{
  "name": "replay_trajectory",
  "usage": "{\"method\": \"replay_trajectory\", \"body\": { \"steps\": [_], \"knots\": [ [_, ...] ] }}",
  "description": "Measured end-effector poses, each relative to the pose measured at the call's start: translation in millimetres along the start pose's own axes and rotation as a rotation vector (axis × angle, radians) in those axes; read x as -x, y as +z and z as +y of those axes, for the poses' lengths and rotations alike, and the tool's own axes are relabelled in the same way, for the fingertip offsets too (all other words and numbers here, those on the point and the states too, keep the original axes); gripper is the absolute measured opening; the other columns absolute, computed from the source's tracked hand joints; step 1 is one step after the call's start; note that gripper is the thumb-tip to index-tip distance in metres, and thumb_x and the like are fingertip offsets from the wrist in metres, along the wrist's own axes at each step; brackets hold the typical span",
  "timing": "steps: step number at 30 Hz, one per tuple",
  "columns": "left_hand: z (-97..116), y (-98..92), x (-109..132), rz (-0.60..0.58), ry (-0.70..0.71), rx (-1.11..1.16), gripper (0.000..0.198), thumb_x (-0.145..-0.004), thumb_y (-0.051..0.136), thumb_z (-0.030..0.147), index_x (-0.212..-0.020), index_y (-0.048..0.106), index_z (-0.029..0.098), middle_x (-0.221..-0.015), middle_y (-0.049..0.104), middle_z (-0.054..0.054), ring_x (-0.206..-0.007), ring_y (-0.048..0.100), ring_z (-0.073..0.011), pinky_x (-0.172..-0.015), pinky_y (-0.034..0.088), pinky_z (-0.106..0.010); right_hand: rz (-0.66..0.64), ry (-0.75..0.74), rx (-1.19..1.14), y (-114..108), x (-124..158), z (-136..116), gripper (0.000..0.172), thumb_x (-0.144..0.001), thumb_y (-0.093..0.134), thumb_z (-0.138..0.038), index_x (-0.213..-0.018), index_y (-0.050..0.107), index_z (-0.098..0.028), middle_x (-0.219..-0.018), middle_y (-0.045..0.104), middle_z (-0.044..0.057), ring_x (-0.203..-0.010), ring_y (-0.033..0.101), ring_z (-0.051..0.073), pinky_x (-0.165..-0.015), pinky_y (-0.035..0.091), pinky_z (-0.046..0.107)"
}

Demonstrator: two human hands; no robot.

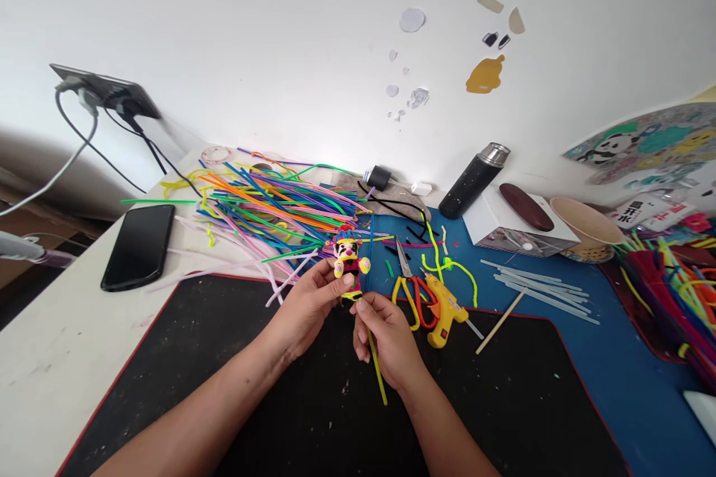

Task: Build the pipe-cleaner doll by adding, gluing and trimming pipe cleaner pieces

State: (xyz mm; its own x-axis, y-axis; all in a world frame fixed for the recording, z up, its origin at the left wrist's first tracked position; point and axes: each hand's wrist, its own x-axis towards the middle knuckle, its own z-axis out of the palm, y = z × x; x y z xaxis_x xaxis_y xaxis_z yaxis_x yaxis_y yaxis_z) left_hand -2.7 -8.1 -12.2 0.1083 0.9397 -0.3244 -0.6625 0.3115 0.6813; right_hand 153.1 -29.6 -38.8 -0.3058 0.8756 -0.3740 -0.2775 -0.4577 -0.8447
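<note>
A small pipe-cleaner doll (350,266) with a blue and red headdress, dark-patched face and pink and yellow body is held upright over the black mat. My left hand (313,302) is closed round its left side, thumb across the front. At the doll's lower edge, my right hand (385,332) pinches a yellow-green pipe cleaner (378,373), whose free length hangs down below the fingers. Whether that strand is joined to the doll is hidden by my fingertips.
Scissors (411,279) and a yellow glue gun (446,313) lie right of my hands. Behind is a heap of coloured pipe cleaners (280,197). A phone (139,246) rests at left; a black flask (473,182), white box (514,220), glue sticks (545,289) and wooden stick (500,323) are at right.
</note>
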Motion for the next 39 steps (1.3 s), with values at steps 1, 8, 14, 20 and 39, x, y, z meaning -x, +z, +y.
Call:
{"method": "replay_trajectory", "body": {
  "steps": [1, 8, 14, 20, 39],
  "knots": [
    [-0.5, -0.7, -0.6, 0.001, 0.005, -0.003, 0.035, -0.071, 0.098, 0.029, -0.096, 0.077, 0.016, -0.097, 0.074, -0.005, -0.086, 0.063, -0.0168, -0.078, 0.048, -0.028, -0.001, 0.004, 0.003, 0.2, -0.1, -0.4, 0.05, -0.083, 0.083, -0.065, -0.084, 0.067, -0.018, -0.051, 0.052, -0.009, -0.035, 0.049, 0.008, -0.034, 0.033, 0.017],
    [-0.3, -2.2, -2.2, -0.011, 0.018, 0.004, 0.034, -0.073, 0.097, 0.029, -0.096, 0.076, 0.017, -0.096, 0.072, -0.004, -0.081, 0.062, -0.0149, -0.076, 0.05, -0.027, -0.017, 0.035, 0.037, 2.9, -2.6, -5.0, 0.054, -0.081, 0.083, -0.069, -0.085, 0.069, -0.017, -0.053, 0.054, -0.008, -0.036, 0.053, 0.008, -0.035, 0.033, 0.017],
    [3.0, -2.9, -1.3, 0.002, -0.002, -0.031, 0.038, -0.072, 0.097, 0.035, -0.098, 0.076, 0.017, -0.09, 0.071, -0.003, -0.08, 0.065, -0.0163, -0.073, 0.052, -0.028, -0.018, 0.057, 0.045, 3.7, -2.6, -6.7, 0.055, -0.08, 0.083, -0.07, -0.085, 0.068, -0.017, -0.053, 0.055, -0.008, -0.037, 0.055, 0.009, -0.036, 0.034, 0.018],
    [1.3, -4.6, -1.7, -0.005, 0.018, -0.061, 0.035, -0.076, 0.094, 0.038, -0.097, 0.074, 0.018, -0.089, 0.07, -0.002, -0.074, 0.061, -0.0138, -0.067, 0.05, -0.026, -0.031, 0.078, 0.065, 4.8, -3.2, -9.2, 0.056, -0.078, 0.083, -0.07, -0.086, 0.067, -0.017, -0.054, 0.059, -0.006, -0.038, 0.059, 0.011, -0.037, 0.034, 0.017],
    [3.1, -2.4, -3.7, 0.125, 0.15, -0.032, 0.042, -0.068, 0.1, 0.037, -0.093, 0.071, 0.02, -0.095, 0.072, -0.001, -0.081, 0.066, -0.015, -0.073, 0.054, -0.027, 0.056, -0.06, 0.182, 4.7, -0.6, -8.3, 0.055, -0.081, 0.083, -0.067, -0.102, 0.068, -0.019, -0.087, 0.076, 0.005, -0.07, 0.078, 0.021, -0.051, 0.051, 0.023]
  ]
}}
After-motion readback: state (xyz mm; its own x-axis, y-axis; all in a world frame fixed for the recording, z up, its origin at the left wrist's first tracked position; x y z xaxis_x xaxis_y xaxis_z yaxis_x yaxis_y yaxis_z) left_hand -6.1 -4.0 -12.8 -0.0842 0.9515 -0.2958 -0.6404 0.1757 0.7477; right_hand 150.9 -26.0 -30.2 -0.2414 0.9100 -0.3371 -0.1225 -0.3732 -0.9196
